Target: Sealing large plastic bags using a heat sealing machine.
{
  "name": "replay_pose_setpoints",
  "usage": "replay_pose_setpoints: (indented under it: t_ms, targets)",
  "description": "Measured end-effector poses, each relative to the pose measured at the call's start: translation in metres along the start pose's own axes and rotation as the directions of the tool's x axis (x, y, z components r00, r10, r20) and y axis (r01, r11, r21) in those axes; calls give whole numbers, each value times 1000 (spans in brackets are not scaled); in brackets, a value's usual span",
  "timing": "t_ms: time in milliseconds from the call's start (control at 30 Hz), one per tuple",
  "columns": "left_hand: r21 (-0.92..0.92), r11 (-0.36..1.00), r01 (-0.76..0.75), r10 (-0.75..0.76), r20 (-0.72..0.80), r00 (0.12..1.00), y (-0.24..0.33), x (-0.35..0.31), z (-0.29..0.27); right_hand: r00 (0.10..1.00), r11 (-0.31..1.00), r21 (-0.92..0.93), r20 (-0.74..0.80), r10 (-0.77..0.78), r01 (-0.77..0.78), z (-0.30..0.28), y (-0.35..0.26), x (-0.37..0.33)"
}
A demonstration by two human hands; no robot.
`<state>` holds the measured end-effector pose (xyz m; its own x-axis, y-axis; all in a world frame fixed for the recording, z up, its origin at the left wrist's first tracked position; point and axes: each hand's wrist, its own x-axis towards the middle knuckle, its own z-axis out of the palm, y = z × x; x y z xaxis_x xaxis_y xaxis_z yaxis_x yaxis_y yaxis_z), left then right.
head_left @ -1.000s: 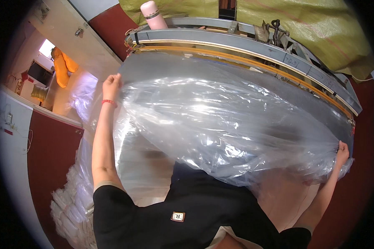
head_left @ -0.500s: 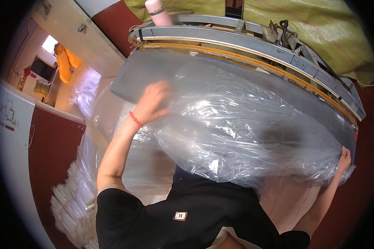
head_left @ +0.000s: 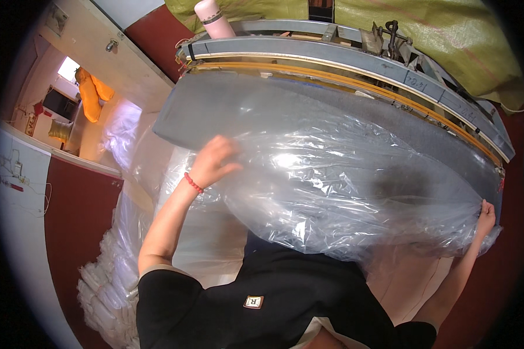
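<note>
A large sheet of clear plastic film (head_left: 308, 180) lies wrinkled over a grey padded table (head_left: 198, 102) and hangs down its near side toward my body. My left hand (head_left: 214, 161), with a red bead bracelet on the wrist, is over the film's left part; its fingers are apart and slightly blurred. Whether that palm touches the film I cannot tell. At the far right corner, my right hand (head_left: 487, 217) pinches the film's edge between thumb and fingers.
Behind the table runs a long metal bar frame (head_left: 332, 49) with an orange strip (head_left: 308, 72) along it. A pink bottle (head_left: 213, 20) stands at its left end, a metal clamp (head_left: 393, 41) at the right. Bundled film (head_left: 108, 291) is heaped on the left, near an open door (head_left: 113, 58).
My left hand has moved a little toward my body over the film. My right hand keeps its pinch at the corner. The whole view has shifted slightly.
</note>
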<state>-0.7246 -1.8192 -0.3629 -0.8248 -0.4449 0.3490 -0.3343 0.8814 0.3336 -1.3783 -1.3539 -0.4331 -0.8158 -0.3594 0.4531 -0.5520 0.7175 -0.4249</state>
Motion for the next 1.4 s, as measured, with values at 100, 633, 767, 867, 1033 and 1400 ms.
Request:
replay_pose_setpoints:
  t_ms: [100,633,767,867,1033,1400]
  targets:
    - [-29,999,25,-25,-4,1000,-23,-4,5,1000,999,26,-3,18,-18,1,1,0]
    - [149,847,510,-456,-289,842,-80,138,60,998,996,80,-48,38,-34,-4,-18,-7]
    - [109,850,515,-434,-411,802,-77,141,66,996,991,126,-69,62,-53,-4,-16,-6]
    - [138,870,473,-389,-397,831,-82,137,64,989,974,201,-78,122,-104,-4,-12,-4]
    - [-33,864,502,-463,-443,768,-89,147,70,970,928,321,-87,226,-188,11,42,23]
    - [-310,866,393,-491,-681,543,-161,142,64,938,887,460,-322,131,35,91,-91,78]
